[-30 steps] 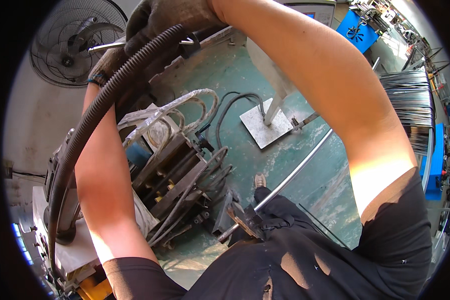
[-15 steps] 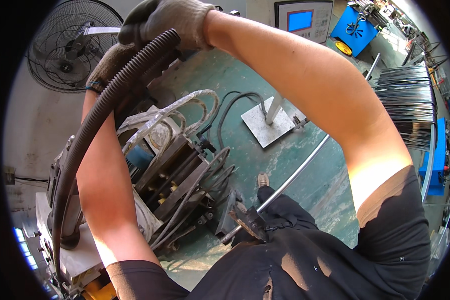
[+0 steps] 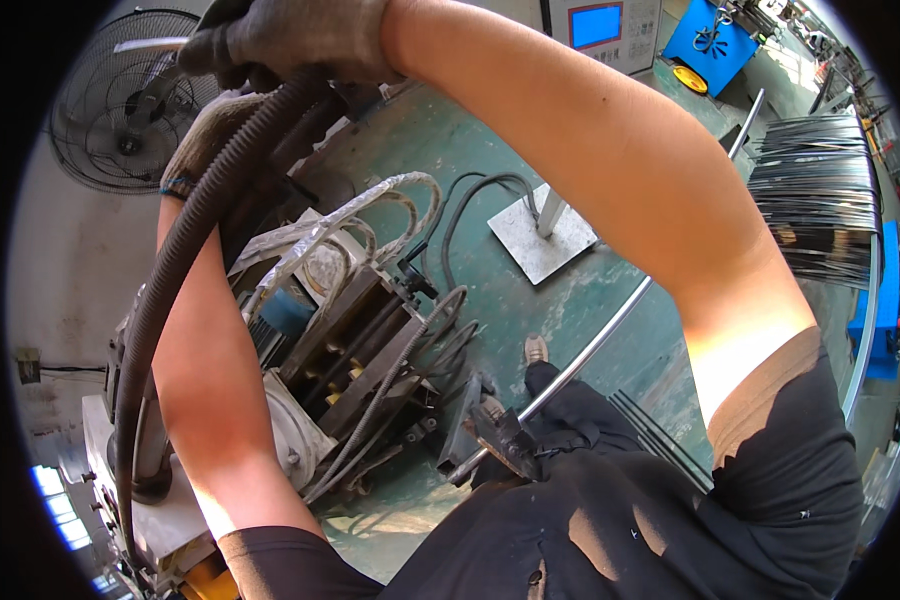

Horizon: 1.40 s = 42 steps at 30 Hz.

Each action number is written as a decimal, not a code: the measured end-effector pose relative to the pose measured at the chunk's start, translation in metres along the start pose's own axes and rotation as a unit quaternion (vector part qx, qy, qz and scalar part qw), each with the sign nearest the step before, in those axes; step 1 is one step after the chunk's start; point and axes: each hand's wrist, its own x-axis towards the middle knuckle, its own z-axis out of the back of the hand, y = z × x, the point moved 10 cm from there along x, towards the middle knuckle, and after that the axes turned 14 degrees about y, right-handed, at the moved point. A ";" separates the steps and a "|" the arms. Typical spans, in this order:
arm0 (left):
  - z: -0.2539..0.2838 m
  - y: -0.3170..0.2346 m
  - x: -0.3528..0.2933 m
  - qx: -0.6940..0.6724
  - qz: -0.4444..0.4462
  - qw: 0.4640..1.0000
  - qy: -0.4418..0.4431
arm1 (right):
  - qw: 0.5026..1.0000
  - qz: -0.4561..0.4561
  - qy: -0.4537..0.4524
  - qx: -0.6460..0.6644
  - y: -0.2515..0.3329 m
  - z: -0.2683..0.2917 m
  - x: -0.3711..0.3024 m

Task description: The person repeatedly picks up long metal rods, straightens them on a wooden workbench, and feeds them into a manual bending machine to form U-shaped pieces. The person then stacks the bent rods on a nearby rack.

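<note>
My right hand [image 3: 295, 38], in a grey-brown work glove, is raised at the top left with its fingers curled closed. A pale, narrow strip [image 3: 150, 45] sticks out past the fingers, in front of the fan; its other end is hidden in the glove. My left hand [image 3: 213, 140], also gloved, is raised just below it, behind a dark corrugated hose [image 3: 185, 235]. The hose and the dark machine part hide the left fingers, so their grip does not show. The hose runs down along my left forearm, and its upper end passes under the right glove.
A machine with cables [image 3: 355, 330] stands between my arms. Behind it are a wall fan [image 3: 130, 140] and a control panel [image 3: 610, 30]. A long metal tube [image 3: 585, 355] crosses before my body. A wire bundle [image 3: 815, 190] is at right; a square metal base [image 3: 540, 245] stands on the floor.
My right hand has moved left and slightly down, over the hose's upper end, and the pale strip has shifted left with it. Several thin dark rods now show beside my leg.
</note>
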 end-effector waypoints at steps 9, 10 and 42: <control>-0.003 0.004 0.001 0.084 0.085 0.986 -0.121 | 0.845 -0.378 -0.350 0.143 -0.081 -0.042 -0.180; -0.015 -0.002 0.008 0.127 0.078 0.982 -0.118 | 0.815 -0.410 -0.368 0.179 -0.098 -0.059 -0.200; 0.021 0.006 0.007 0.115 0.079 0.974 -0.176 | 0.641 -0.259 -0.393 0.607 -0.112 -0.140 -0.169</control>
